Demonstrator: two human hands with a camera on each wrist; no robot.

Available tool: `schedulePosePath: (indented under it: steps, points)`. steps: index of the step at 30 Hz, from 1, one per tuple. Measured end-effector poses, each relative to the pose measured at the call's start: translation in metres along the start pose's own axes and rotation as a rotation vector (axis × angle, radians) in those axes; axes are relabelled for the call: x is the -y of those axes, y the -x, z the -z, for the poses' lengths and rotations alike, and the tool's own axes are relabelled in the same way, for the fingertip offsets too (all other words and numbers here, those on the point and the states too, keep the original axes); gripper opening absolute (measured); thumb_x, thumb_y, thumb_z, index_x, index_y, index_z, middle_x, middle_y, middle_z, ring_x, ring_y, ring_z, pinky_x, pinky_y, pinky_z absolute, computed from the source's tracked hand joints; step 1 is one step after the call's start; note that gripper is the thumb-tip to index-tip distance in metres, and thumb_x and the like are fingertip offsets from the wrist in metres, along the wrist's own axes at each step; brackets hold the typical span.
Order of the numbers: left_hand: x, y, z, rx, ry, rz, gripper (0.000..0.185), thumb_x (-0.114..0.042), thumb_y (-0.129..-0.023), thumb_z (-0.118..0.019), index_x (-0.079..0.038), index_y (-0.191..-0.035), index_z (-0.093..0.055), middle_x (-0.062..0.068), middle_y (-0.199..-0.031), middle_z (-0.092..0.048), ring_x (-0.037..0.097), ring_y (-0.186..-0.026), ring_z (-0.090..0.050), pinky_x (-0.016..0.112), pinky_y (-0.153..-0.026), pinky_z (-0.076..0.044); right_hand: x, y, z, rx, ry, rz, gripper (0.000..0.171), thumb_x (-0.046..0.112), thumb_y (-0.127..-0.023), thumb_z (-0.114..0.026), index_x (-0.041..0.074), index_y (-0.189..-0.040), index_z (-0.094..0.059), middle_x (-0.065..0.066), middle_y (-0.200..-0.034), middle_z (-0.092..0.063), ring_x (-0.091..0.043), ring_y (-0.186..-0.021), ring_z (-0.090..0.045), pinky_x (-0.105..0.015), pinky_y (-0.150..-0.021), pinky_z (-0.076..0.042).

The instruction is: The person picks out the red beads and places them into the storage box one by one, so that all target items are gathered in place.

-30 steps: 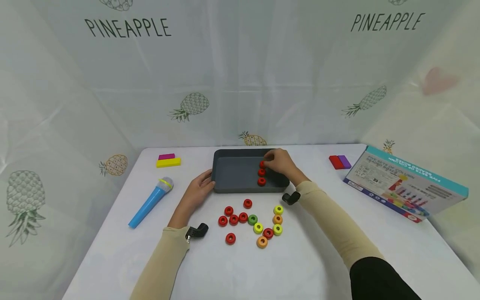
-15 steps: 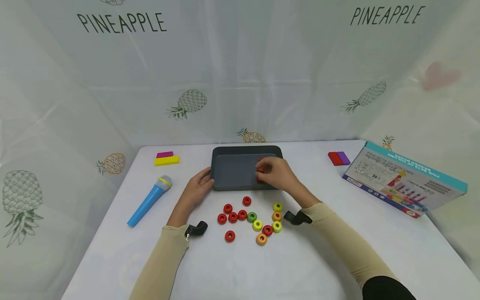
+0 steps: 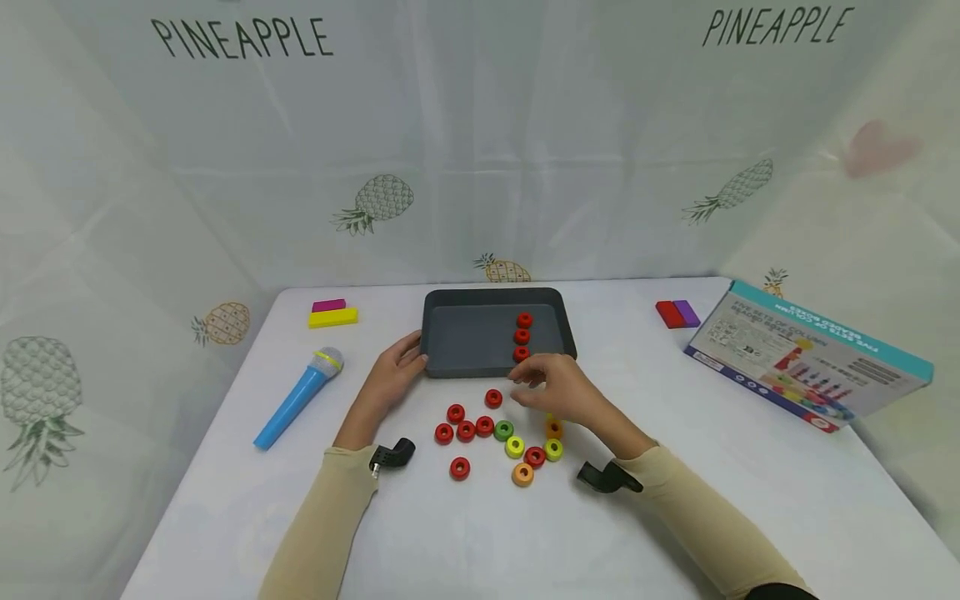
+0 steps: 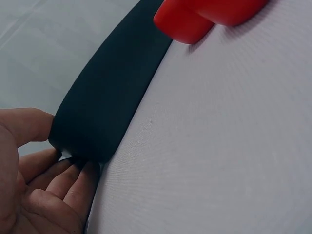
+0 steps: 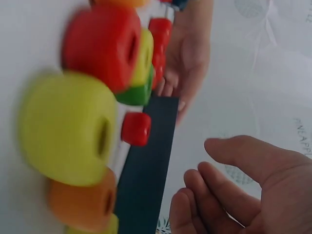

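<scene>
Three red rings (image 3: pixel 522 336) lay in a straight line inside the dark tray (image 3: pixel 465 340), toward its 3 o'clock side, which left the tray floor bare from the middle to the 9 o'clock wall. My left hand (image 3: pixel 392 381) rested against the tray's corner at about 8 o'clock, thumb along the outer wall and fingers tucked at the corner, so it touched the rim without closing round it. My right hand (image 3: pixel 558 394) hung just off the tray's 6 o'clock edge, empty, fingers loosely spread and a little bent, over the loose rings on the white table (image 3: pixel 675 467).

Those loose rings sat at 6 o'clock from the tray: a red ring (image 3: pixel 492 398) nearest the rim, a short row of red ones (image 3: pixel 465 430) ending in a green ring (image 3: pixel 504 431), then yellow-green rings (image 3: pixel 514 447), an orange ring (image 3: pixel 522 474), and a lone red one (image 3: pixel 460 468) nearest me. Between this cluster and the tray edge only a narrow strip of table showed.

Well apart at 9 o'clock lay a blue toy microphone (image 3: pixel 297 401), with pink and yellow blocks (image 3: pixel 333 313) beyond it at 10. At 2 o'clock sat red and purple blocks (image 3: pixel 678 314), and the game box (image 3: pixel 810 356) took up the 3 o'clock edge.
</scene>
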State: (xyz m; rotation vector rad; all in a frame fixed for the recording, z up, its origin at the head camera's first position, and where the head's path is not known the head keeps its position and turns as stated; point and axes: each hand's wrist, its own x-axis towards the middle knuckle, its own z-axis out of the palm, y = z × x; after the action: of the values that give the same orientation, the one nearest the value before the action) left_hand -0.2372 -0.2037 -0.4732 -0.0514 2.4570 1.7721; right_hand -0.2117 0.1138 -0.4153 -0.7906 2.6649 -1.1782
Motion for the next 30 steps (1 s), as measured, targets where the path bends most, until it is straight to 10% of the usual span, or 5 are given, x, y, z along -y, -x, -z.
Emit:
schedulePosePath:
  steps: [11, 30]
  points:
    - [0.0, -0.001, 0.001, 0.005, -0.003, 0.01, 0.059, -0.027, -0.102, -0.059, -0.024, -0.157, -0.037, 0.001, -0.164, -0.036, 0.021, -0.148, -0.042, 0.041, -0.122, -0.036, -0.007, 0.044, -0.01, 0.148, 0.046, 0.054, 0.022, 0.017, -0.082, -0.084, 0.014, -0.103, -0.078, 0.004, -0.099, -0.075, -0.015, -0.085, -0.063, -0.023, -0.073, -0.055]
    - [0.0, 0.0, 0.0, 0.0, 0.007, 0.008, 0.059, -0.026, -0.102, -0.058, -0.023, -0.157, -0.038, 0.0, -0.164, -0.035, 0.021, -0.148, -0.041, 0.042, -0.123, -0.035, -0.005, 0.062, -0.013, 0.231, 0.162, 0.149, 0.021, 0.018, -0.083, -0.082, 0.019, -0.104, -0.079, 0.013, -0.097, -0.072, -0.007, -0.097, -0.06, -0.028, -0.088, -0.055]
